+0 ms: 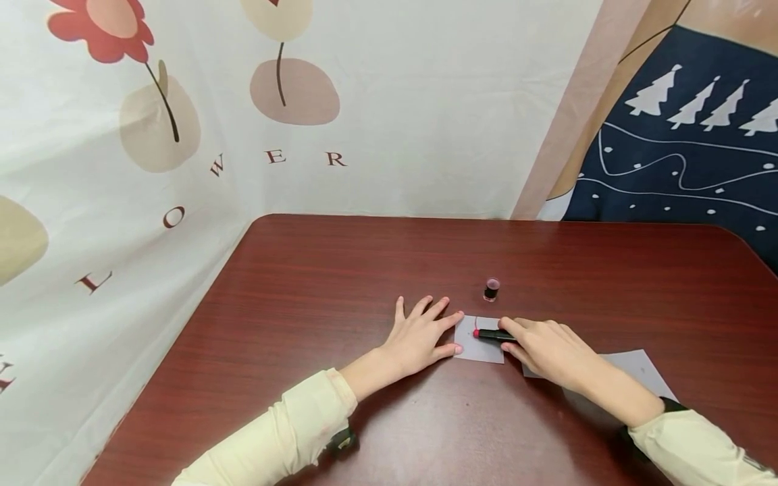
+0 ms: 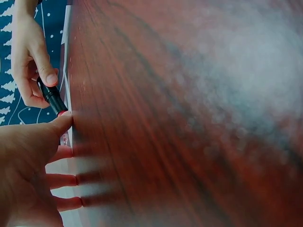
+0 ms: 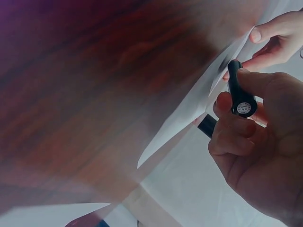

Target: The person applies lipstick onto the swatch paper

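A black lipstick (image 1: 495, 335) with a red tip is pinched in my right hand (image 1: 550, 351). Its tip meets a small pale paper (image 1: 483, 349), where a thin red line runs from the top edge down to it. The right wrist view shows a round white label on the lipstick's (image 3: 235, 82) base end. With fingers spread, my left hand (image 1: 416, 337) rests on the table; its thumb and index fingertip press the paper's left edge. Behind the paper stands the cap (image 1: 491, 289), black with a translucent pinkish top.
Another pale sheet (image 1: 638, 368) lies on the right, partly hidden under my right hand and forearm. The reddish-brown table (image 1: 316, 283) reaches back to a white curtain (image 1: 425, 135) with flower prints. A dark blue cloth (image 1: 699, 169) with white trees hangs at the back right.
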`<state>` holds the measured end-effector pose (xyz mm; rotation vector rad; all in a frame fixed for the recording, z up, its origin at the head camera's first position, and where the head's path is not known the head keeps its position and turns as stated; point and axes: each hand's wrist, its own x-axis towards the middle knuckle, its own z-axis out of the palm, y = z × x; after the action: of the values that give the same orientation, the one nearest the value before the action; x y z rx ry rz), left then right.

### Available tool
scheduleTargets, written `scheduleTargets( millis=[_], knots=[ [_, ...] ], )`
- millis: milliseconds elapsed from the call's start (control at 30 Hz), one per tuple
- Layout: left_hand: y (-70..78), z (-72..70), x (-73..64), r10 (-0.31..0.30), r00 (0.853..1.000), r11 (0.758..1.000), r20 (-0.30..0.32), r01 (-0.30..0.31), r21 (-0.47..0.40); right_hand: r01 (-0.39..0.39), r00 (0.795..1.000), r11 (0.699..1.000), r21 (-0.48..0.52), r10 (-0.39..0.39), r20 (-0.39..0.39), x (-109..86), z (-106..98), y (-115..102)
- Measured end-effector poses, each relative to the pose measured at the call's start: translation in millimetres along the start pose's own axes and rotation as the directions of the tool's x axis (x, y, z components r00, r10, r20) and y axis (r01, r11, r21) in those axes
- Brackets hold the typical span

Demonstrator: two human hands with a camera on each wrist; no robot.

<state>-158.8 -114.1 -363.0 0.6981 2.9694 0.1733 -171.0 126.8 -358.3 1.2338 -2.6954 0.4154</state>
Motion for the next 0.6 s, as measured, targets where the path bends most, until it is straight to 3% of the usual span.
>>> scheduleTargets(
  millis=[600],
  knots=[
    [-0.9, 2.3, 0.8, 0.005, 1.000, 1.000, -0.024, -0.004, 0.030, 0.043, 0.998, 0.999, -0.020, -0.044, -0.039, -2.7, 1.6, 0.2]
  ],
)
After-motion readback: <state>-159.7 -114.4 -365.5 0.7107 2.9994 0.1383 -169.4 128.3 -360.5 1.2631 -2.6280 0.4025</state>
